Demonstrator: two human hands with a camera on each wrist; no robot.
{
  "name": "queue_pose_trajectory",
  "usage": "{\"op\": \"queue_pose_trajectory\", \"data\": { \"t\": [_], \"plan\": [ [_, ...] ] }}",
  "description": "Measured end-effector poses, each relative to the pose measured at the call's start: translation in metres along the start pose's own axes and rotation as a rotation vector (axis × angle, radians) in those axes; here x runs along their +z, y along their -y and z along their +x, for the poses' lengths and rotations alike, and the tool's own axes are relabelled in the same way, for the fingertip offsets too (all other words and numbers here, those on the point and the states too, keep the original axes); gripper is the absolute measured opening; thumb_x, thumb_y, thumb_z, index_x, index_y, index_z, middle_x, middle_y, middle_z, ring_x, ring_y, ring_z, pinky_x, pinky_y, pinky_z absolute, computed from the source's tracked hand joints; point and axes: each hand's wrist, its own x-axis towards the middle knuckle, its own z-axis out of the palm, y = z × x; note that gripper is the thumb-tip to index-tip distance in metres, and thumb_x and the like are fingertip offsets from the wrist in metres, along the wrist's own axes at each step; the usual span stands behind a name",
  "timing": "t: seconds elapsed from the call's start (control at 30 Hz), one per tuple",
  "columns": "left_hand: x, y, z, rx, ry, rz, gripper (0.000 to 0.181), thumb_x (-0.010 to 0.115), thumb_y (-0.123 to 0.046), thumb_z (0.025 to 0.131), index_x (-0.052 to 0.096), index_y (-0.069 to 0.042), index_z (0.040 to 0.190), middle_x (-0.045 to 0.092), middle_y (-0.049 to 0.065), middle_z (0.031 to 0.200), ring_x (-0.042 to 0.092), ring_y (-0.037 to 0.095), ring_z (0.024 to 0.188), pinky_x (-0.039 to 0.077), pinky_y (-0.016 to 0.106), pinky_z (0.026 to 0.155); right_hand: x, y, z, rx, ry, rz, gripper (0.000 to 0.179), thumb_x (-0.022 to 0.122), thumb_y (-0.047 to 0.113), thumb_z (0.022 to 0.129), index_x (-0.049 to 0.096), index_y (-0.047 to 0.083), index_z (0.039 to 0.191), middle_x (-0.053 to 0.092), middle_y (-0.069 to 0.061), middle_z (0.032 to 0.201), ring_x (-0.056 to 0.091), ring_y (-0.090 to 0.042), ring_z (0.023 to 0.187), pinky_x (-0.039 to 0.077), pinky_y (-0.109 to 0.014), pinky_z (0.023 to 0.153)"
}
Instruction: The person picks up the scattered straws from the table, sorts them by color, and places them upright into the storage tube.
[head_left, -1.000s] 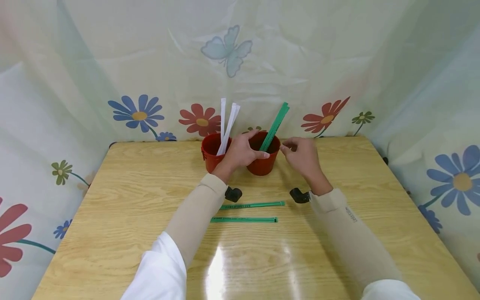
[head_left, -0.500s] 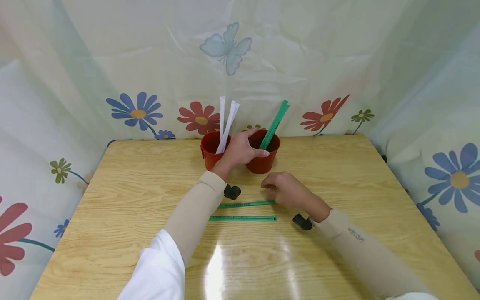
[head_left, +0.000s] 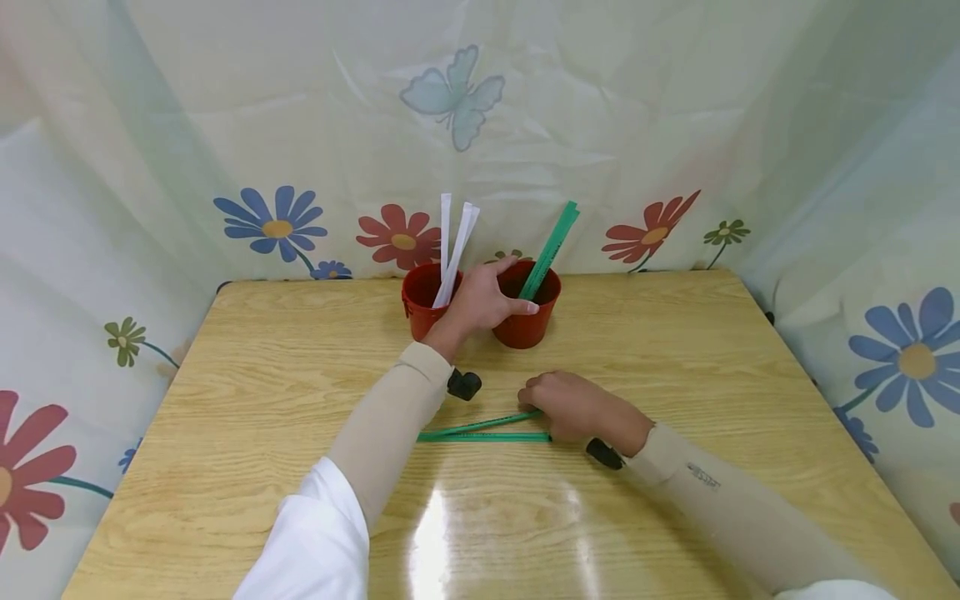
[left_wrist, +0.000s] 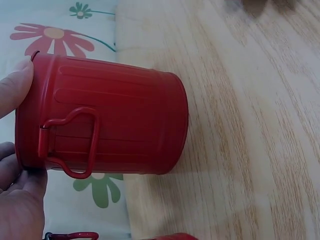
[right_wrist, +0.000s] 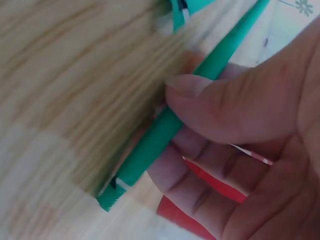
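My left hand [head_left: 480, 302] holds the right red bucket [head_left: 522, 332] at its rim. In the left wrist view the thumb [left_wrist: 16, 89] and fingers [left_wrist: 22, 182] lie on either side of that bucket's rim. Green paper-wrapped straws [head_left: 551, 250] stand leaning inside it. My right hand [head_left: 581, 408] pinches a green paper-wrapped straw [right_wrist: 157, 137] near one end, between thumb and fingers. The straw slants up toward the hand in the head view. A second green straw [head_left: 495, 437] lies on the table just below it, its left end hidden by my left forearm.
Left of the held bucket stands another red bucket [head_left: 422, 321] with several white paper-wrapped straws [head_left: 459, 254] in it. The wooden table [head_left: 300, 375] ends at a flowered curtain [head_left: 585, 125] behind and at both sides.
My right hand has come from beside the right bucket down to the table and taken hold of the upper green straw, which is now tilted. My left hand has stayed on the bucket.
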Motion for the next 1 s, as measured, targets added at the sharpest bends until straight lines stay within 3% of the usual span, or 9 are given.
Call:
{"op": "queue_pose_trajectory", "data": {
  "t": [0.13,0.37,0.5,0.63,0.8,0.9,1.0],
  "plan": [
    [-0.001,0.000,0.000,-0.004,0.006,-0.008,0.090,0.086,-0.033,0.087,0.040,-0.016,0.162,0.054,0.012,0.156,0.051,0.030,0.143,0.051,0.042,0.115,-0.006,-0.005,-0.012,-0.015,-0.021,-0.016,0.032,0.073,-0.016,0.078,0.069,0.014,0.086,0.063,0.005,0.081,0.058,-0.009,0.074,0.055,-0.027,0.070],
    [-0.001,-0.002,0.001,-0.010,0.024,0.007,0.091,0.086,-0.035,0.087,0.039,-0.018,0.162,0.052,0.010,0.158,0.048,0.029,0.145,0.049,0.039,0.116,-0.027,-0.025,-0.040,0.037,-0.122,0.010,0.038,0.062,-0.025,0.076,0.057,0.012,0.080,0.046,0.004,0.075,0.039,-0.008,0.071,0.038,-0.023,0.065],
    [-0.001,-0.001,0.001,-0.025,0.020,0.007,0.090,0.086,-0.035,0.087,0.039,-0.019,0.162,0.052,0.009,0.158,0.049,0.026,0.144,0.050,0.038,0.115,-0.043,-0.036,-0.051,0.056,-0.300,0.146,0.040,0.062,-0.025,0.082,0.053,0.014,0.078,0.048,0.006,0.074,0.050,-0.008,0.071,0.046,-0.025,0.066],
    [-0.002,-0.001,0.001,-0.023,0.011,0.003,0.090,0.086,-0.034,0.087,0.039,-0.018,0.162,0.051,0.009,0.159,0.049,0.026,0.144,0.051,0.039,0.115,-0.062,-0.038,-0.052,0.079,-0.543,0.308,0.029,0.070,-0.018,0.087,0.060,0.009,0.082,0.065,-0.001,0.079,0.071,-0.017,0.079,0.061,-0.030,0.075],
    [-0.001,-0.003,0.001,-0.012,0.021,-0.001,0.090,0.086,-0.034,0.087,0.039,-0.017,0.162,0.050,0.009,0.160,0.048,0.028,0.146,0.051,0.038,0.114,-0.084,-0.035,-0.042,0.186,-0.781,0.445,0.008,0.069,-0.008,0.094,0.068,-0.001,0.091,0.071,-0.012,0.086,0.069,-0.006,0.082,0.055,-0.009,0.081],
    [0.000,-0.002,0.001,-0.010,0.010,0.007,0.090,0.086,-0.034,0.086,0.040,-0.018,0.162,0.051,0.008,0.160,0.048,0.028,0.146,0.051,0.038,0.115,-0.092,-0.034,-0.030,0.259,-0.884,0.534,0.005,0.068,-0.002,0.098,0.070,-0.004,0.095,0.071,-0.002,0.086,0.066,0.004,0.081,0.051,-0.004,0.081],
    [-0.001,-0.001,0.002,-0.004,0.003,0.014,0.090,0.086,-0.033,0.086,0.040,-0.017,0.162,0.050,0.009,0.161,0.047,0.028,0.148,0.049,0.039,0.117,-0.098,-0.036,-0.016,0.306,-0.965,0.600,0.009,0.070,0.004,0.098,0.073,-0.005,0.098,0.069,0.011,0.086,0.067,0.006,0.079,0.053,-0.006,0.078]
  ]
}}
